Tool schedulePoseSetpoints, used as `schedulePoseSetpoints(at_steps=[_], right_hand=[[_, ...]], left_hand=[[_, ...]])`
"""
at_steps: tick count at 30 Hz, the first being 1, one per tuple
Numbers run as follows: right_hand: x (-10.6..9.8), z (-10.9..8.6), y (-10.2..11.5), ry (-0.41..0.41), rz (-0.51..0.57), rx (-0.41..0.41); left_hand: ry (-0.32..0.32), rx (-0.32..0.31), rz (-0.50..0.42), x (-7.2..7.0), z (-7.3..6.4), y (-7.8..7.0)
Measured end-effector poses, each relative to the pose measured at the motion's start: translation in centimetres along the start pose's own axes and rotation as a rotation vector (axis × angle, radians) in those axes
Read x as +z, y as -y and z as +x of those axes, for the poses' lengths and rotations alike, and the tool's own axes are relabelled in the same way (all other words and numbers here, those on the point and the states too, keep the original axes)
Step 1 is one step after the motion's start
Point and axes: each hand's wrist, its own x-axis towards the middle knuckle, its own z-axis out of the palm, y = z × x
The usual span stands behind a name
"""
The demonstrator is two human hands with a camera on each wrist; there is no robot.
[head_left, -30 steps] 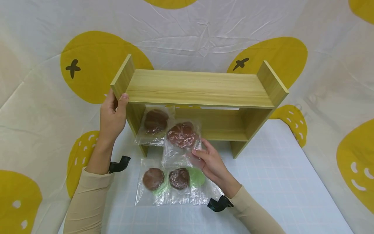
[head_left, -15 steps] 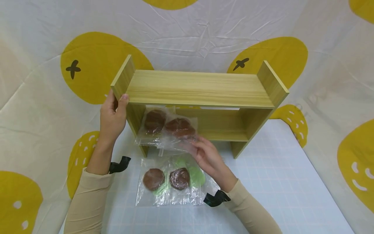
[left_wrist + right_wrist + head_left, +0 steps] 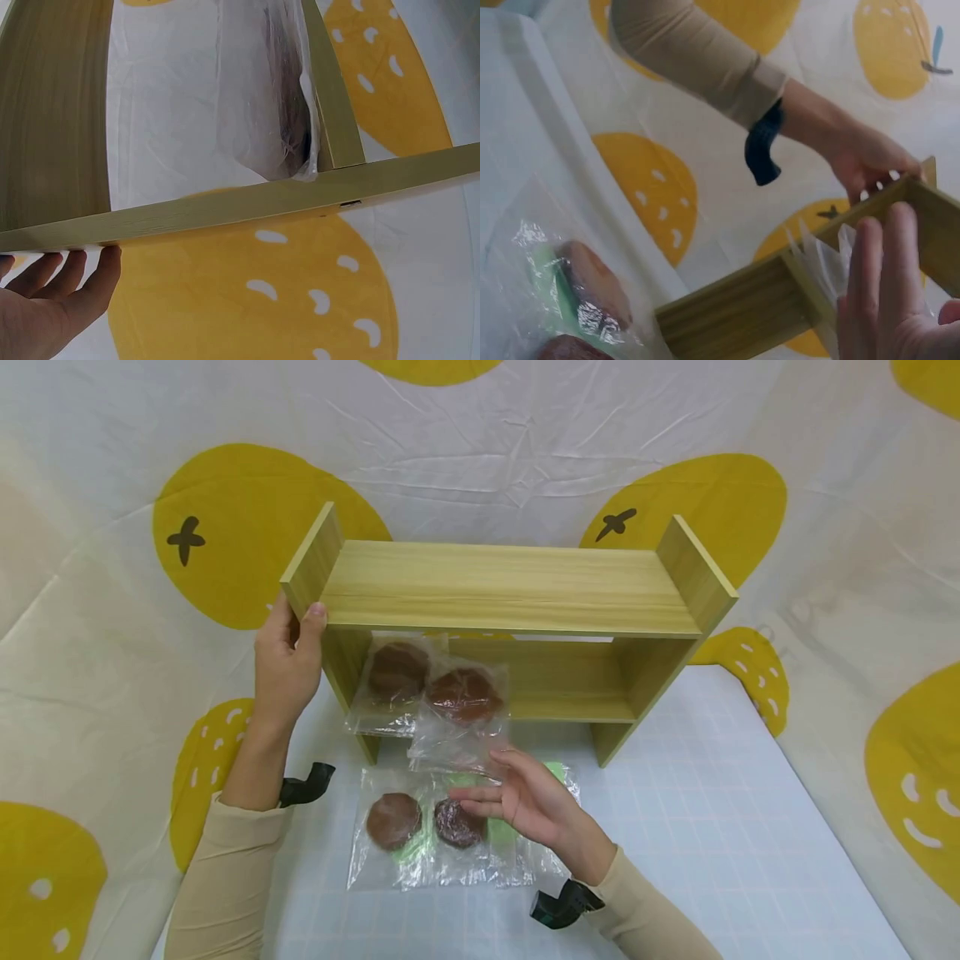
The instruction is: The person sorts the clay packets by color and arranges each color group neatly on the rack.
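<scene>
My left hand (image 3: 288,660) grips the left side panel of a two-tier wooden shelf (image 3: 510,581), thumb at the front edge and fingers behind. On its lower board, at the left, lies a clear bag (image 3: 397,672) with a round brown patty-like piece inside. Overlapping it on the right is a second such bag (image 3: 463,697), its lower end hanging past the board's front edge. My right hand (image 3: 543,802) is just below that bag's lower right corner, fingers extended. In the right wrist view, two straight fingers (image 3: 900,262) reach up toward the shelf.
On the pale checked table (image 3: 712,827), in front of the shelf, several clear bags lie overlapping, among them a brown piece (image 3: 393,821), a darker brown piece (image 3: 460,823) and green pieces. A cloth with yellow prints (image 3: 480,460) hangs behind and at both sides.
My right hand moved the second bag up and left onto the lower board, then drew back down with its fingers spread. My left hand stayed on the side panel.
</scene>
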Motion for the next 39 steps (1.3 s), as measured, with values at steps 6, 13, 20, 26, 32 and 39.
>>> schedulePoseSetpoints(at_steps=[6,13,20,26,32,39], right_hand=[[-0.3,0.3,0.1,0.017,-0.026,-0.035],[-0.6,1.4,0.8,-0.074,0.052,-0.067],[-1.1,2.4,0.8,-0.116,0.127,-0.107],[-1.8,1.7,-0.2,-0.091,-0.173,-0.093],[-2.0,1.6,-0.3,-0.029,-0.254,-0.101],[-2.0,1.8,0.3,0.009,-0.246,-0.093]], left_hand=[[-0.001,-0.002,-0.004,0.0,-0.1,0.1],[-0.003,-0.001,-0.016,0.1,-0.1,0.1],[0.000,0.000,-0.019,0.1,-0.1,0.0],[-0.004,0.000,-0.015,0.1,-0.1,-0.1],[-0.011,0.001,-0.029,0.0,0.0,-0.1],[-0.006,-0.010,-0.052,0.1,0.1,0.0]])
